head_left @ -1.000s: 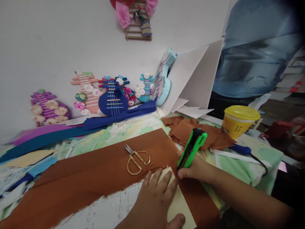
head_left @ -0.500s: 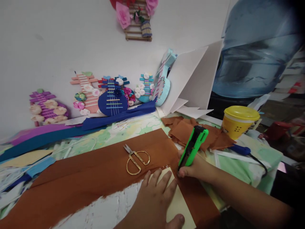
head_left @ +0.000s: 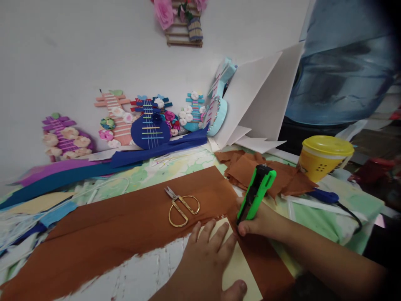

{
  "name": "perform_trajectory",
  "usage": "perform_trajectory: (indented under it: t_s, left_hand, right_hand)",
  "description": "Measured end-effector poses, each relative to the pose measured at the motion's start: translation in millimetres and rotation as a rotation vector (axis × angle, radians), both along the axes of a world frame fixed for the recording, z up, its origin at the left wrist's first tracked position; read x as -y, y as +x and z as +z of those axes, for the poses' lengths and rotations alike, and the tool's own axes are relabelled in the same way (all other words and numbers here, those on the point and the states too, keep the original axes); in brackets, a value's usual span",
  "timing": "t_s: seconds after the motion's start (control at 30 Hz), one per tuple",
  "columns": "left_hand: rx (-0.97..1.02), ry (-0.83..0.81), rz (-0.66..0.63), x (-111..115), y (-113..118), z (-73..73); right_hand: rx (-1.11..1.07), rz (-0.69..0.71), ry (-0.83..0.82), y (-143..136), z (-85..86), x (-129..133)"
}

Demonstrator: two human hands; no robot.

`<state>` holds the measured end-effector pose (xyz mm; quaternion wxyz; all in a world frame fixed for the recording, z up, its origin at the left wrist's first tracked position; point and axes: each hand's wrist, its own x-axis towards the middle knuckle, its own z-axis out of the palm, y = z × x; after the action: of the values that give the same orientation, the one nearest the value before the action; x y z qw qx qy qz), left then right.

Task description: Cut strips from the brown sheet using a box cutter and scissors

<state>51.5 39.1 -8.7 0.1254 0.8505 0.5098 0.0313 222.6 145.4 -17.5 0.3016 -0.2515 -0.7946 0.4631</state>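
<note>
My left hand (head_left: 208, 259) lies flat, fingers spread, on a cream card (head_left: 242, 267), pressing it onto brown crepe-like paper (head_left: 131, 213). My right hand (head_left: 258, 223) is closed around a green and black utility knife (head_left: 255, 194). The knife leans with its lower end down at the brown paper, just beside the card's upper right edge; its blade is hidden. Above my left fingertips, gold-handled scissors (head_left: 182, 209) rest on the brown paper with blades slightly apart. A white board (head_left: 131, 274) with a torn-looking brown border shows left of my left hand.
Brown paper pieces (head_left: 250, 169) are piled behind the knife. A yellow lidded tub (head_left: 324, 156) and a blue-handled tool with a black cord (head_left: 326, 195) stand and lie to the right. Decorated lute shapes (head_left: 150, 129) lean on the wall. Coloured paper strips (head_left: 62, 175) cover the left side.
The view has shifted slightly, so most things sit a little farther right and higher. My left hand still presses the card, and my right hand still holds the knife at its edge.
</note>
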Motion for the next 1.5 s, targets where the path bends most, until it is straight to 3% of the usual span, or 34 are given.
perform_trajectory:
  t_s: [0.33, 0.77, 1.03, 1.37, 1.5]
  left_hand:
    - [0.014, -0.006, 0.016, 0.1, -0.1, -0.9]
    - [0.03, -0.037, 0.017, -0.4, 0.4, 0.5]
    - [0.015, -0.04, 0.02, -0.7, 0.4, -0.4]
    - [0.009, -0.065, 0.038, 0.8, 1.4, 2.8]
    - [0.013, -0.056, 0.037, 2.0, 1.3, 2.3]
  right_hand:
    - [-0.109, 0.04, -0.223, 4.4, 4.6, 3.1]
    - [-0.01, 0.06, -0.136, 1.3, -0.8, 2.4]
    - [-0.124, 0.05, -0.299, 1.9, 4.1, 0.3]
    - [-0.18, 0.02, -0.398, 4.7, 4.6, 1.7]
    - [-0.169, 0.055, -0.363, 2.8, 4.5, 1.2]
